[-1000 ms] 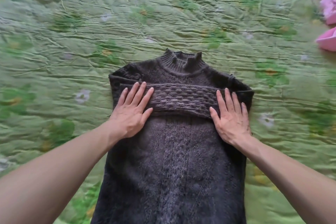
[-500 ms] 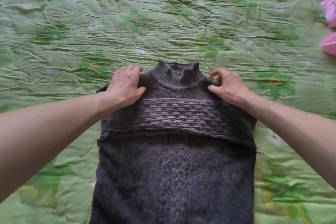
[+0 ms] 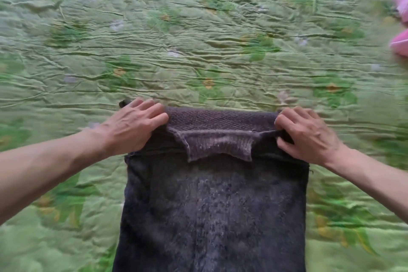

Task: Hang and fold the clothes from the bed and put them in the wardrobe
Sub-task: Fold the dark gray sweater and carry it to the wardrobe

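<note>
Covering nearly the whole frame, a crumpled green quilted bedspread [image 3: 198, 28] with a faded flower print lies under everything else. At the right edge, from the upper corner down to the middle, a heap of pink fabric [image 3: 400, 6] sits blurred and partly cut off, well apart from the hands. In the upper left corner a small orange-brown patch shows; what it is cannot be told. Nothing lies between the hands and the garment. No label, brand or writing can be read anywhere, and the picture is slightly blurred.

In the lower centre of the frame a dark grey knitted sweater [image 3: 212, 205] lies flat on the bedspread, its body running down and out of the bottom edge. Its top part is turned over toward the bottom of the frame, so a straight fold edge runs between the two hands and the ribbed collar [image 3: 219, 144] lies face down on the body, just below that edge. A small dark bit of knit pokes out at the left end of the fold, just above the left knuckles.

The left hand [image 3: 134, 126] grips the left end of the fold, fingers [image 3: 154, 110] curled over the doubled knit, back of the hand up. The right hand [image 3: 306, 132] holds the right end likewise, its fingers bent and pinching the fabric with the thumb tucked beneath. Both forearms enter from the lower corners, bare.
</note>
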Demonstrator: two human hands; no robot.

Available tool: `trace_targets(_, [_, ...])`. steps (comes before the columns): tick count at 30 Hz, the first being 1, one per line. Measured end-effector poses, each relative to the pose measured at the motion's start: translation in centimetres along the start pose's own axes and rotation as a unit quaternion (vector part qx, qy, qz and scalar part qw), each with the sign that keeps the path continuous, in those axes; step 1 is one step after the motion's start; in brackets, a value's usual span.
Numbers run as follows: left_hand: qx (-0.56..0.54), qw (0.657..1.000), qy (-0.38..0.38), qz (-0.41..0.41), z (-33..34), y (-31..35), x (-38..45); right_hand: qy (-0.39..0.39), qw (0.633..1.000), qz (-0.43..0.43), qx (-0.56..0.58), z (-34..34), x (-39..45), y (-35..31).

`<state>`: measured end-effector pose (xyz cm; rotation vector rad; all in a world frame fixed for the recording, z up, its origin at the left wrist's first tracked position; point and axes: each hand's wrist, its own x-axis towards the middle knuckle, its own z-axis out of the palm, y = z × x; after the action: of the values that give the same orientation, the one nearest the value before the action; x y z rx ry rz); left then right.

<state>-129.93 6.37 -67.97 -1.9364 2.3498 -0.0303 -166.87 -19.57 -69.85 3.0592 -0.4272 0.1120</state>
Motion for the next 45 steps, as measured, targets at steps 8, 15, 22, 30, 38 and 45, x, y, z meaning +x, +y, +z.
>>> trace_targets(8, [-0.141, 0.941, 0.012, -0.308, 1.2, 3.5, 2.2, 0.077, 0.956, 0.266, 0.098, 0.8, 3.0, -2.7])
trace_targets(15, [-0.142, 0.919, -0.065, -0.363, 4.7, 6.2, 2.3, 0.011, 0.954, 0.286, 0.095, 6.0, 0.4, -3.2])
trace_targets(22, [-0.111, 0.918, -0.035, -0.378, 4.7, 7.0, 2.4, -0.008, 0.949, 0.305, 0.081, 5.7, 0.7, -3.4])
trace_targets(30, [-0.093, 0.953, 0.067, -0.28, 5.5, 15.6, -2.6, 0.008, 0.93, 0.354, 0.104, 4.9, -6.1, -13.2])
trace_targets(38, [-0.069, 0.967, 0.014, -0.245, 7.6, 26.3, -14.6, -0.019, 0.936, 0.332, 0.115, 4.7, -12.3, -19.4])
trace_targets(45, [-0.094, 0.968, 0.041, -0.227, 7.5, 27.0, -15.8, -0.043, 0.961, 0.264, 0.072, 2.3, -20.1, -26.7])
